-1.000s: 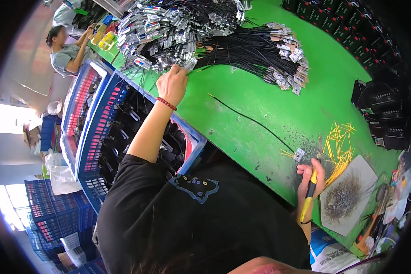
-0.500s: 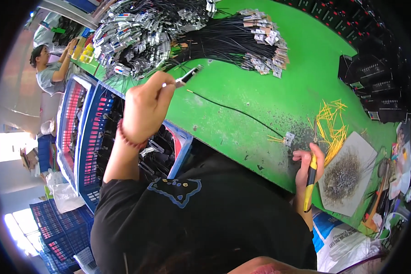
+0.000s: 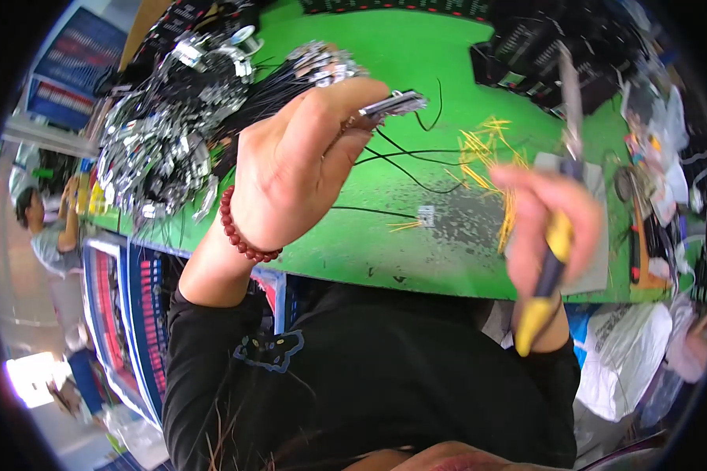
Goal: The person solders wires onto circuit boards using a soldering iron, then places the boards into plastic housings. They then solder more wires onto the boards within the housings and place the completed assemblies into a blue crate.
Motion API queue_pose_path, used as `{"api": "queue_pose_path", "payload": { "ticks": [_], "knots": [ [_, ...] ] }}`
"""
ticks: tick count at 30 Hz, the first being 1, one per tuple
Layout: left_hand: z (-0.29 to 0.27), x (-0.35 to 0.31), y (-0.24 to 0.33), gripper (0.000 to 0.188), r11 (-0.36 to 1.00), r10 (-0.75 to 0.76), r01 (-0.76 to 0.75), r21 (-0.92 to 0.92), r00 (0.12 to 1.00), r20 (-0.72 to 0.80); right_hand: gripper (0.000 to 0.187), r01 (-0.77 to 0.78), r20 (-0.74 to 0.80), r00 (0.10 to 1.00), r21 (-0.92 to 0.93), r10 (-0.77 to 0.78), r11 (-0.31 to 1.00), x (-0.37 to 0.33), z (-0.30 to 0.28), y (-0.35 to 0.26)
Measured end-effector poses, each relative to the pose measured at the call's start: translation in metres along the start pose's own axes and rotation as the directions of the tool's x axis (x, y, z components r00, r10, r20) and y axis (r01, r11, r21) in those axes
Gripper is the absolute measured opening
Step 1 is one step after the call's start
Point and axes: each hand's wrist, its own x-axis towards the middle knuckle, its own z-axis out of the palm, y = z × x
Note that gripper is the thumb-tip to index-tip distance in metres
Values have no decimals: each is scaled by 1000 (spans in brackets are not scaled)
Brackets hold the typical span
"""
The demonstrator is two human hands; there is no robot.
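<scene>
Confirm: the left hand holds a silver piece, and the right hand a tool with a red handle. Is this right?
Not red: the head view shows a yellow and black handle on the tool in the right hand. The left hand does hold a silver piece.

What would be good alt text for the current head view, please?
A person's left hand holds up a silver-and-black part above a green workbench, while the right hand grips a yellow-and-black tool. Thin yellow strands and a heap of silvery parts lie on the workbench.
</scene>
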Motion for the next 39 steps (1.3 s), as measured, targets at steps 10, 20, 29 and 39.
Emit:
{"api": "queue_pose_path", "payload": {
  "ticks": [10,20,29,39],
  "knots": [
    [42,7,-3,35,866,-271,280,-414,959,84,27,-117,23,993,35,116,993,2,12,19],
    [88,-39,-21,46,-89,-575,594,-799,625,529,26,159,302,951,-284,-69,946,-29,24,36],
    [53,-121,-105,46,541,-798,764,-351,599,73,25,-38,498,826,-419,265,907,-67,8,58],
    [36,-121,-121,33,773,-265,180,609,963,52,22,-581,181,798,-29,576,814,-116,44,62]
  ]
}}
